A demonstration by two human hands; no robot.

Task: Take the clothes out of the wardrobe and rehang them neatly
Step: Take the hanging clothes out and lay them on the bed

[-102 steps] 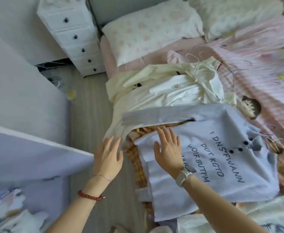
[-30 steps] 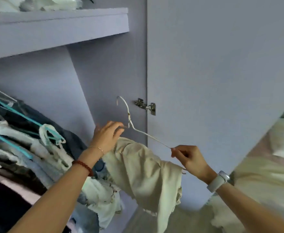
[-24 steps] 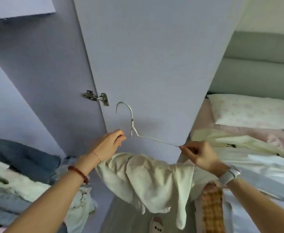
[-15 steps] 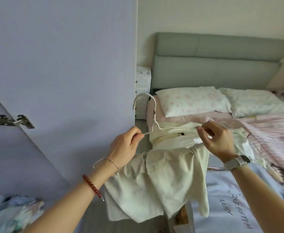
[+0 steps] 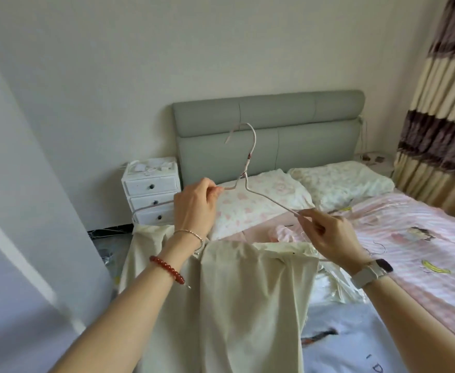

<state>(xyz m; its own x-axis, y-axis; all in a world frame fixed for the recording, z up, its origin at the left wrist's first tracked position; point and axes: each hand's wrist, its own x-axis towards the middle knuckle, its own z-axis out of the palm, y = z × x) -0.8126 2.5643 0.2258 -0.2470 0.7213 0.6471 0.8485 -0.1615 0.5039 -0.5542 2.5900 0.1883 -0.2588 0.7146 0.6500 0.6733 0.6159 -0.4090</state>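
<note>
Hangers like this thin wire hanger (image 5: 250,168) need two hands, so we hold it up in front of us over the bed (image 5: 414,238). Our left hand (image 5: 195,208) pinches its left shoulder at about 10 o'clock from the middle of the view, fingers curled tight. Our right hand (image 5: 328,235) pinches its right arm at about 3 o'clock, fingers curled too. Cream clothes (image 5: 237,305) hang folded over the bottom bar, down toward 6 o'clock. Two flowery pillows (image 5: 269,200) lie at 12 o'clock, and a white drawer chest (image 5: 152,192) stands at 10 o'clock.
</note>
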